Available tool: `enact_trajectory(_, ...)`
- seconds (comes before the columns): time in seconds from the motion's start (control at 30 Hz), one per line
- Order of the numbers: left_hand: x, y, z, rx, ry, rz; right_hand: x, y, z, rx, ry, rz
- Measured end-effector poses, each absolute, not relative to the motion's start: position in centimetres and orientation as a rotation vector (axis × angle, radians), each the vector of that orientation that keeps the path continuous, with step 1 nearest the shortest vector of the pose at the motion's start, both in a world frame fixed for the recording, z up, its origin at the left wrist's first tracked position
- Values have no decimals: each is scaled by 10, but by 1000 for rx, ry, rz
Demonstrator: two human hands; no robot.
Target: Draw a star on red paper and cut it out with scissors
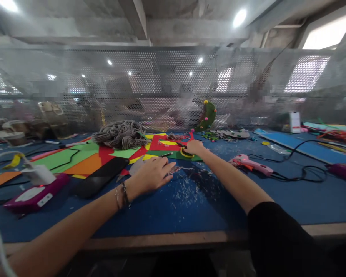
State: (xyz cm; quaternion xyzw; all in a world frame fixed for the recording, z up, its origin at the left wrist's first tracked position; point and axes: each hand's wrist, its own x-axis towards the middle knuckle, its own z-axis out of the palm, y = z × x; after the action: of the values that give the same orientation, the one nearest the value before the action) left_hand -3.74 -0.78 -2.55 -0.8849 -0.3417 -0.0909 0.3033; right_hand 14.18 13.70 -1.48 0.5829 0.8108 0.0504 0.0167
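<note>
At the middle of the blue-topped table, my right hand (195, 147) has its fingers closed at a pair of scissors (187, 155) with a yellow-and-black handle. The scissors are over coloured sheets, with their blades partly hidden. My left hand (151, 172) lies palm down with its fingers stretched out and a little apart. Beneath and beside it are a flat grey piece (136, 164) and a small striped bit of yarn (175, 169). Pale scraps (187, 192) are scattered on the table in front of both hands.
Behind my left hand sits a heap of grey yarn (122, 134) on coloured sheets (86, 164). A black phone-like slab (102, 179) and purple power strip (36, 196) lie left. Right are a pink glue gun (252, 164) with its cord and a blue board (302, 148). A perforated screen (161, 84) stands behind.
</note>
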Motion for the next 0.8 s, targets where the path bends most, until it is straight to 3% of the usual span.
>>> enact_trajectory(0.37, -43, -9, -33, -2250, -1027, -489, 160, 121, 1, 2086, 2892, -118)
enact_trajectory(0.47, -41, -11, -34, -2151, -1080, -591, 177, 101, 8, 2033, 3075, -492)
enact_trajectory(0.63, -37, -18, -30, -2043, -1032, -664, 188, 43, -12, 1445, 3231, -1288)
enact_trajectory(0.8, -40, -19, -26, -1975, -1013, -654, 174, 6, -33, 1058, 3073, -1701)
